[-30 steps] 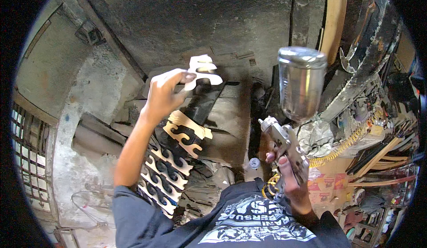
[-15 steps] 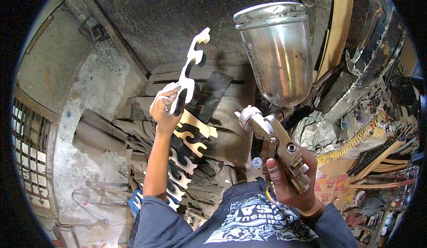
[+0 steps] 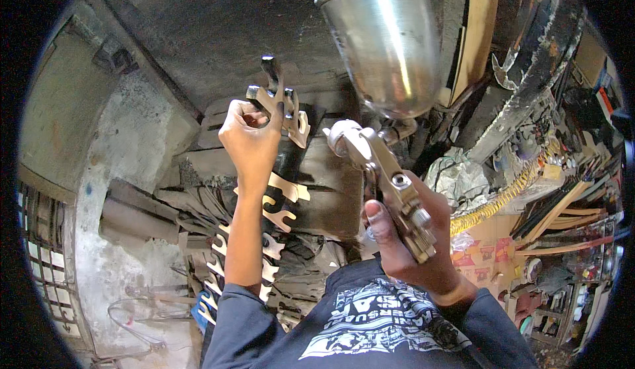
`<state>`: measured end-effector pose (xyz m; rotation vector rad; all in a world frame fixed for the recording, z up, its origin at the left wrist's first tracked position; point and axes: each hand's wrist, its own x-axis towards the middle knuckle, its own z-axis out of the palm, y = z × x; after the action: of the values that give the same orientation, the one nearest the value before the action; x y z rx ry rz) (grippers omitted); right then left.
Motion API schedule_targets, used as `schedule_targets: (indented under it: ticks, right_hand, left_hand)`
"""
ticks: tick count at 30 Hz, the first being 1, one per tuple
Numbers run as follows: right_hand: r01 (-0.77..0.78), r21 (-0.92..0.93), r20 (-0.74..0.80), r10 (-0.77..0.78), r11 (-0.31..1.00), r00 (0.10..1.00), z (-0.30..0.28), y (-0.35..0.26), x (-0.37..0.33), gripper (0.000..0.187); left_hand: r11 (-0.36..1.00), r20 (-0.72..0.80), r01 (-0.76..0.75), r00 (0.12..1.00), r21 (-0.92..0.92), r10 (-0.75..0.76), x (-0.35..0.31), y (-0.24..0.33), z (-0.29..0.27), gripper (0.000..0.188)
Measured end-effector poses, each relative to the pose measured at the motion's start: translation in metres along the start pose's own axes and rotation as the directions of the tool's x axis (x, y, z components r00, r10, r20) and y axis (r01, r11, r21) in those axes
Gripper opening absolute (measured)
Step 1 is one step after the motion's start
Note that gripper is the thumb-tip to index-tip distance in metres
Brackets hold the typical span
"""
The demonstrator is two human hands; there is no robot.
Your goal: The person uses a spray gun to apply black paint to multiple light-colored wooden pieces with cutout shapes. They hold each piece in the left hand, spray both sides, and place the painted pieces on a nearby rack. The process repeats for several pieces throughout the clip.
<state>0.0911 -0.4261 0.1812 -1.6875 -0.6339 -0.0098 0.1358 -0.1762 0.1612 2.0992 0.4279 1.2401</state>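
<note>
My left hand (image 3: 250, 137) is closed around a thin notched wooden piece (image 3: 297, 129) with curved hooks. The piece is turned so that its edges show, some of them dark and glossy. In my right hand (image 3: 430, 237) is a metal spray gun (image 3: 387, 170), my fingers wrapped round its handle and my thumb on the near side. A large shiny metal cup (image 3: 383, 45) sits on top of the gun, its upper rim cut by the picture's edge. The nozzle points left toward the wooden piece, apart from it. My trigger fingers are mostly hidden.
Several similar notched pieces (image 3: 281, 187) lie in rows below and beside my left forearm. A coiled yellow air hose (image 3: 496, 207) runs along the right, near crumpled grey plastic (image 3: 456, 178). Wood strips (image 3: 562, 217) are stacked at far right. A dark, dusty wall stands ahead.
My left hand has turned the notched piece from its broad pale face to a more edge-on pose. The spray gun appears higher and further left, as the whole view has shifted.
</note>
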Motion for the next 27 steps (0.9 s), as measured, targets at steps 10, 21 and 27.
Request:
schedule_targets:
  ticks: [10,21,27]
  right_hand:
    - [0.023,0.034,0.029,-0.024,0.999,0.999,0.004,0.014,0.004,0.020]
    - [-0.146,0.345,-0.066,0.179,0.927,0.982,-0.017,0.019,-0.009,0.020]
    - [-0.188,0.167,0.023,0.186,0.968,0.982,-0.012,0.012,-0.006,0.012]
  left_hand:
    - [0.992,0.038,-0.123,0.992,-0.036,0.124,-0.013,-0.009,-0.004,0.024]
    - [0.789,-0.014,-0.338,0.923,-0.512,0.386,-0.021,-0.074,-0.062,0.030]
    - [0.785,-0.019,-0.384,0.903,-0.487,0.430,-0.025,-0.069,-0.066,0.032]
